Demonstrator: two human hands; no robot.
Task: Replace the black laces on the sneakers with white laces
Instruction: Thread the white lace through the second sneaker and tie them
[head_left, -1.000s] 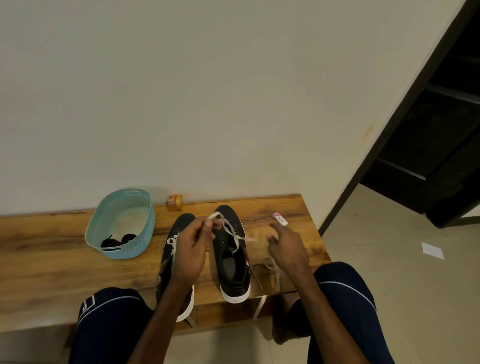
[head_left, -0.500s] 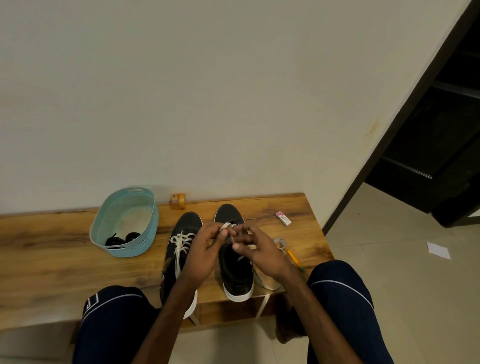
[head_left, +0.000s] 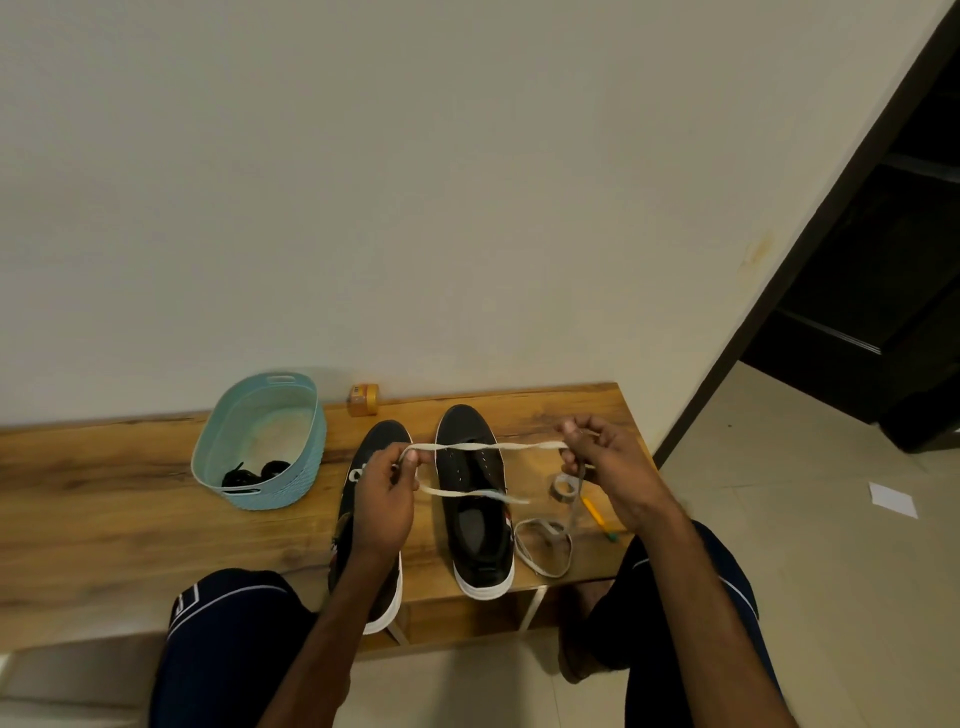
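Observation:
Two black sneakers with white soles stand side by side on the wooden bench, toes toward the wall. The left sneaker carries white lacing, mostly hidden under my left hand. The right sneaker shows bare eyelets. A white lace is stretched level above the right sneaker, pinched at one side by my left hand and at the other by my right hand. Its slack hangs from my right hand and loops on the bench beside the shoe. Black laces lie in the teal basket.
A small orange box sits by the wall behind the sneakers. A roll of tape and a yellow pencil lie on the bench right of the shoes. My knees frame the bench's front edge. A dark doorway opens at right.
My hands were together over the right sneaker's toe; they have since drawn apart, pulling the white lace taut across the shoe. The camera view dipped slightly.

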